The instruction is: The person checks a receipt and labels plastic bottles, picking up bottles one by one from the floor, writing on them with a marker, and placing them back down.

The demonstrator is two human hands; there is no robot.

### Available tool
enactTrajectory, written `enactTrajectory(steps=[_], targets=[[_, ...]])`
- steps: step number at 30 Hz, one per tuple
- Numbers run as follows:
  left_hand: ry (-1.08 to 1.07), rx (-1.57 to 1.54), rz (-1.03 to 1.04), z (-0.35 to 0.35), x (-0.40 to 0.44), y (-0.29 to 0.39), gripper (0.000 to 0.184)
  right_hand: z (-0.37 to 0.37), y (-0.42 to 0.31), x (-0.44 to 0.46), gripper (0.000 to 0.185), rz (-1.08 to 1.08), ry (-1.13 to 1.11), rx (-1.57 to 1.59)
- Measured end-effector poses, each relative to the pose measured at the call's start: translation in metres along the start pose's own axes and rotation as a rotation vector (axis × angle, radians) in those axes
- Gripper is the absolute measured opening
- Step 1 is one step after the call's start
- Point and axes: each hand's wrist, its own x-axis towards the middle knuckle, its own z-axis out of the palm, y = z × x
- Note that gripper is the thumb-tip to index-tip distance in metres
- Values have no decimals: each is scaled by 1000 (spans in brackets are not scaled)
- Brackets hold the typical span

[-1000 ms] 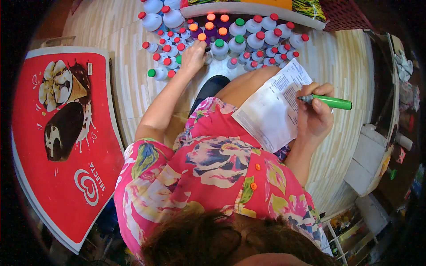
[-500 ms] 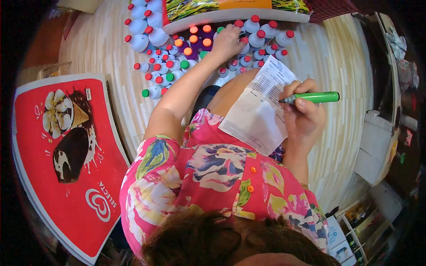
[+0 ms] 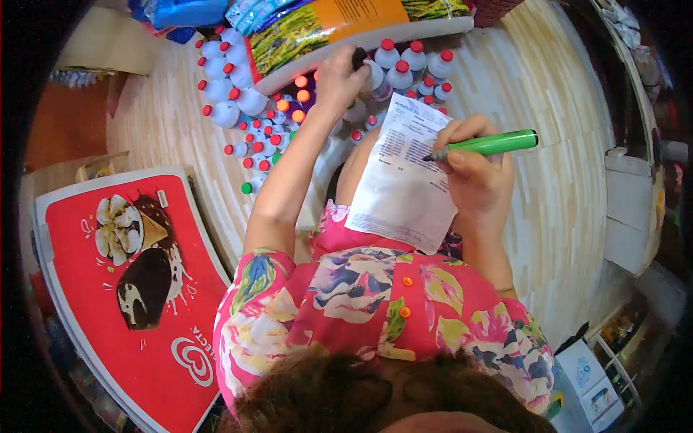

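Observation:
My right hand (image 3: 480, 162) is closed around a green marker (image 3: 498, 143), its dark tip over a printed receipt (image 3: 404, 184). The receipt lies across my lap, its right edge against this hand; whether any fingers grip the paper is hidden. My left hand (image 3: 338, 81) reaches among the bottles, fingers curled, with a small black object (image 3: 359, 58) at the fingertips, its kind unclear. Just right of this hand stands a clear red-capped bottle (image 3: 377, 81). Several orange-capped bottles (image 3: 302, 94) are left of the wrist, partly covered by it.
More red-capped bottles (image 3: 225, 113) stand at the left. A large printed sack (image 3: 361, 22) lies behind the bottles. To my left is a red ice-cream freezer lid (image 3: 94, 238). A white box (image 3: 588, 379) sits at lower right, and wood-patterned floor (image 3: 548, 209) extends on the right.
My left hand has moved left and slightly farther away, keeping the black object. The marker tip has shifted left over the receipt. The whole view has turned a little.

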Motion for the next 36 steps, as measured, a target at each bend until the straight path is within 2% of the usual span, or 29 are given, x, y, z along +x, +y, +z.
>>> enactTrajectory(steps=[4, 7, 11, 15, 20, 36], targets=[[147, -69, 42, -91, -12, 71, 22, -2, -4, 7, 24, -63, 47, 42], [209, -141, 61, -136, -29, 120, 23, 1, -14, 14, 24, -163, -20, 11], [295, -161, 273, -164, -47, 149, 30, 26, -32, 22, 21, -161, 25, -37], [236, -247, 366, -156, -66, 156, 31, 46, -34, 20, 22, -189, -26, -101], [93, -257, 320, -142, -83, 147, 29, 44, -20, 9, 20, -125, -72, -189], [113, -275, 205, -143, -88, 145, 29, 43, 6, -2, 22, -139, -73, -311]])
